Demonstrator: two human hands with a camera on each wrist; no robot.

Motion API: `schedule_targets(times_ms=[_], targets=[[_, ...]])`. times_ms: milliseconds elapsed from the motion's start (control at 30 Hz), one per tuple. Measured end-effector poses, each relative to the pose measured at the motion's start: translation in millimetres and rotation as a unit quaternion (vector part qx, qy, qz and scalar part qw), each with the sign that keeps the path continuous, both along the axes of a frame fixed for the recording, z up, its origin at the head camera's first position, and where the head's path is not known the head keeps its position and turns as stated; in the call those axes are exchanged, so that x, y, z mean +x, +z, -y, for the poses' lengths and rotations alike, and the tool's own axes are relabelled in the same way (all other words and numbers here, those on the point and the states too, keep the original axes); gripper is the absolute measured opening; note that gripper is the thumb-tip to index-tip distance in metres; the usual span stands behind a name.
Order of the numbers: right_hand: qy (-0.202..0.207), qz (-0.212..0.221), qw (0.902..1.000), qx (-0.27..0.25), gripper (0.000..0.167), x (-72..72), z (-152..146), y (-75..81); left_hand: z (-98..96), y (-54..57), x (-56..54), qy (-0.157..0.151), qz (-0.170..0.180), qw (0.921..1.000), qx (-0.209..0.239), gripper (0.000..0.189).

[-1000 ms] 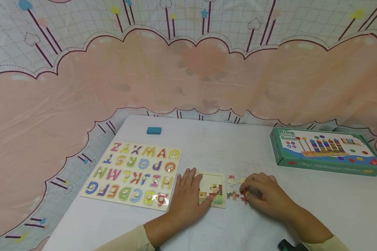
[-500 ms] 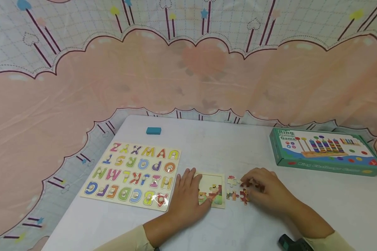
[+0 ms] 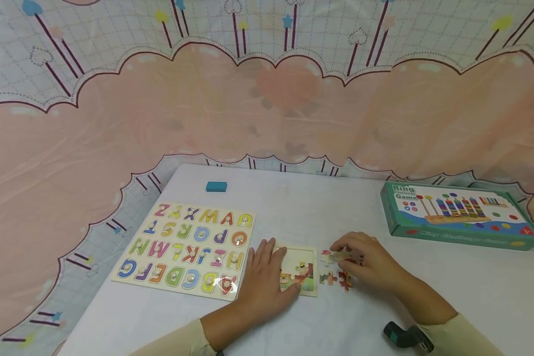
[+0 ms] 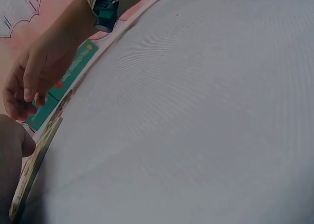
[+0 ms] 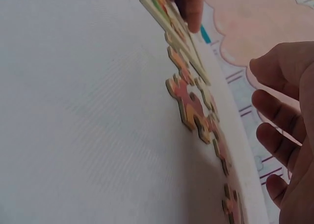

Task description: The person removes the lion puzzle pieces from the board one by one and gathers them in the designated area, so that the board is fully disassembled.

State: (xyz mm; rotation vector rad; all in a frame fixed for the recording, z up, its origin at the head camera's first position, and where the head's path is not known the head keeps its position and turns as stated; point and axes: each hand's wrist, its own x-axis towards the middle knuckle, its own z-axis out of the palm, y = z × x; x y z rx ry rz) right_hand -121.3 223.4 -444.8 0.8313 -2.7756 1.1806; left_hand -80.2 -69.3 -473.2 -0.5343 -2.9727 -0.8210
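Observation:
My left hand lies flat with fingers spread over the left part of a small wooden puzzle tray. Picture pieces fill the lower part of the tray; its upper part is bare board. My right hand hovers over the loose jigsaw pieces to the tray's right, partly covering them. In the right wrist view, this hand's fingers are loosely bent and apart, with nothing between them. Beside them, a red and orange jigsaw piece lies on the table near the tray edge.
Left of the tray lies an alphabet peg board with coloured letters. A small blue block sits behind it. At the back right stands a green Ring Challenge Game box. A patterned curtain hangs behind the white table.
My right hand has moved slightly left and away from the body over the loose pieces, uncovering a red piece at the near side. My left hand stays on the tray.

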Motion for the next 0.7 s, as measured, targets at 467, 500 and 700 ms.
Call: schedule_targets(times_ms=[467,500,700], targets=[[0.082,0.016,0.9960,0.031,0.029,-13.7,28,-9.3,-11.1,3.7,-7.1,-0.034,0.010,0.9994,0.001,0.069],[0.087,0.012,0.9954,0.037,0.029,-14.3,30,-9.8,-11.4,3.6,-7.6,-0.036,0.010,0.9993,-0.001,0.070],[0.108,-0.004,0.9905,0.085,0.032,-16.8,44,-8.8,-11.5,2.0,-10.0,-0.042,0.007,0.9990,-0.010,0.070]])
